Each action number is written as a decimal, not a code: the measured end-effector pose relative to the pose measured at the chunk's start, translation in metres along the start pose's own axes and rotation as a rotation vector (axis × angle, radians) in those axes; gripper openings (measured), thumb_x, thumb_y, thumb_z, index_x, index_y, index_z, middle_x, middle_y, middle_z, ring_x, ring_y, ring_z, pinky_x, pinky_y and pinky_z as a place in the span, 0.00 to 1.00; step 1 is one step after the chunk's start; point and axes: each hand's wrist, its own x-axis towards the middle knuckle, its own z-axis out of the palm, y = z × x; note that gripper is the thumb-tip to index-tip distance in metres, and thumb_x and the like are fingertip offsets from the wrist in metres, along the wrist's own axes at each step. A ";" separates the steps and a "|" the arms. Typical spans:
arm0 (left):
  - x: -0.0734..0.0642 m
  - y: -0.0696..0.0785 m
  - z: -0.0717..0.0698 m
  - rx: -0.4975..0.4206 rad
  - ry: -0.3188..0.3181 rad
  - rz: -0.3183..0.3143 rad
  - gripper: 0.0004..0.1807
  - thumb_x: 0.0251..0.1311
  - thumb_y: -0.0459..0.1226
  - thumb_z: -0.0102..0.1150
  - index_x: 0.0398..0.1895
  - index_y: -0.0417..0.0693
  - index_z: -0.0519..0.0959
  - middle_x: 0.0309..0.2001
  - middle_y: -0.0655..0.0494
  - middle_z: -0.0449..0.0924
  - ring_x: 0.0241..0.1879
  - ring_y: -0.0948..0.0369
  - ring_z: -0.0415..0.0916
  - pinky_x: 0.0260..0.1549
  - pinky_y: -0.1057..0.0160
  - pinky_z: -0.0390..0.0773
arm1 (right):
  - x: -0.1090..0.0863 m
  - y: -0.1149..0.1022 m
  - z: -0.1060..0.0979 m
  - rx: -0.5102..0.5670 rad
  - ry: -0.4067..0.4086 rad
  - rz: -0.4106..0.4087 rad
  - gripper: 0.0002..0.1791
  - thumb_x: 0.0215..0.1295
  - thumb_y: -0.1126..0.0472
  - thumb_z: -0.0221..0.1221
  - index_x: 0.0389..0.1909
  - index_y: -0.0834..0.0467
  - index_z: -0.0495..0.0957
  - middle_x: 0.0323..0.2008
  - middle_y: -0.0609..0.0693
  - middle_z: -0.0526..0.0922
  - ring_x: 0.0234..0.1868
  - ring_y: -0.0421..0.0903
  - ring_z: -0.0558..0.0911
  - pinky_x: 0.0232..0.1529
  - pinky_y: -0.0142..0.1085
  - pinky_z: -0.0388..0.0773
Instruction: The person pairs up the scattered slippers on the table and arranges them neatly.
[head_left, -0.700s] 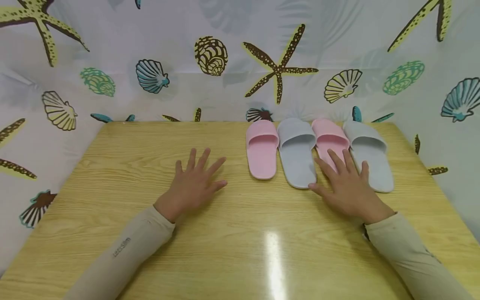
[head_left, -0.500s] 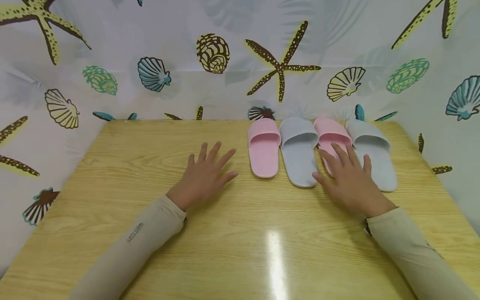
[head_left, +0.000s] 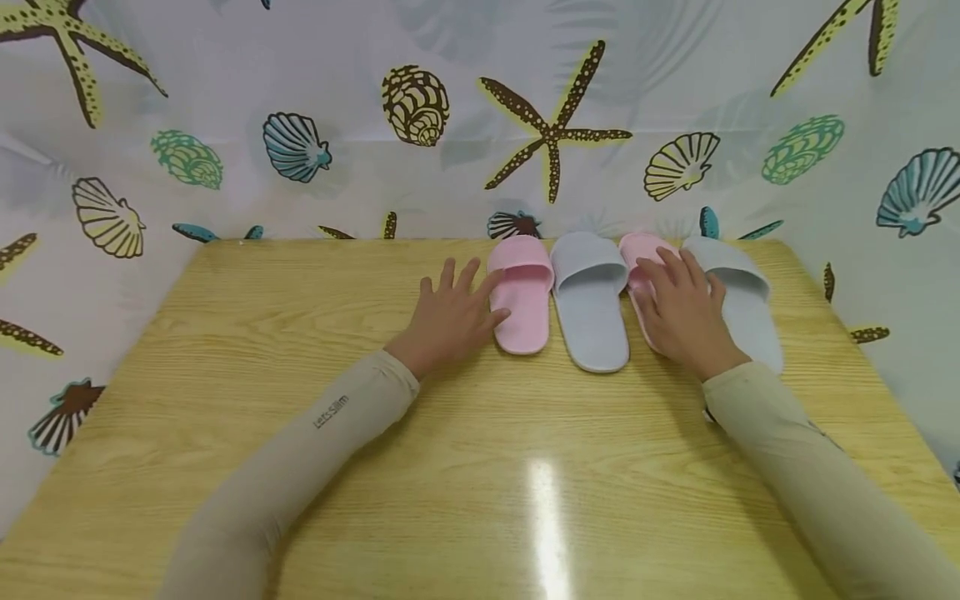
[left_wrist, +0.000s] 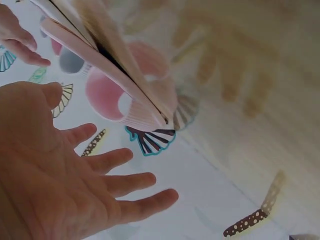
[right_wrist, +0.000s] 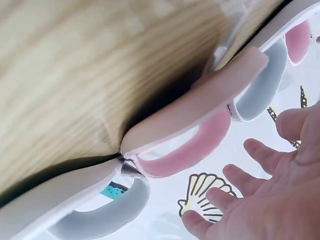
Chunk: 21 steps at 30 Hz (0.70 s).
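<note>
Two pink and two pale grey slippers lie in a row along the table's back edge, colours alternating. My left hand (head_left: 450,321) reaches over the table with fingers spread; its thumb and index finger overlap the left edge of the leftmost pink slipper (head_left: 528,321) in the head view. In the left wrist view that palm (left_wrist: 55,175) holds nothing. My right hand (head_left: 686,312) hovers over the other pink slipper (head_left: 641,250), fingers slightly bent and apart from it in the right wrist view. Grey slippers (head_left: 596,325) (head_left: 753,325) lie on either side of that one.
The wooden table (head_left: 300,333) runs up to a white cloth (head_left: 337,50) printed with starfish and shells, which also rises at both sides. A bright light reflection (head_left: 547,525) shows on the front of the tabletop.
My left hand has moved right and forward to the leftmost pink slipper. My right hand has moved forward over the other pink slipper's strap. The slippers stay where they were.
</note>
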 end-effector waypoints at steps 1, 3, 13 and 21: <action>0.004 0.000 0.000 -0.009 -0.001 -0.006 0.34 0.74 0.62 0.33 0.78 0.64 0.51 0.78 0.46 0.52 0.76 0.37 0.47 0.64 0.31 0.62 | 0.002 0.000 0.000 0.002 -0.015 0.009 0.24 0.79 0.53 0.41 0.70 0.57 0.61 0.74 0.65 0.55 0.76 0.68 0.47 0.65 0.73 0.43; 0.011 0.000 0.001 -0.032 -0.009 -0.019 0.34 0.74 0.62 0.32 0.78 0.65 0.50 0.77 0.46 0.52 0.76 0.37 0.48 0.65 0.32 0.62 | 0.006 0.001 -0.001 0.003 -0.056 0.029 0.25 0.79 0.52 0.39 0.72 0.56 0.59 0.75 0.64 0.52 0.77 0.67 0.45 0.65 0.73 0.41; 0.034 -0.005 0.003 -0.181 -0.035 -0.011 0.34 0.75 0.61 0.33 0.79 0.66 0.48 0.79 0.48 0.48 0.78 0.41 0.45 0.68 0.35 0.60 | 0.031 0.015 -0.001 -0.006 -0.146 0.065 0.28 0.78 0.48 0.40 0.73 0.55 0.55 0.76 0.65 0.48 0.77 0.68 0.42 0.66 0.73 0.38; 0.050 -0.007 0.005 -0.258 -0.023 0.001 0.32 0.77 0.57 0.32 0.80 0.68 0.43 0.78 0.47 0.48 0.78 0.43 0.46 0.68 0.34 0.60 | 0.055 0.029 -0.008 -0.001 -0.222 0.083 0.30 0.80 0.48 0.31 0.77 0.56 0.50 0.78 0.65 0.45 0.77 0.69 0.40 0.67 0.71 0.38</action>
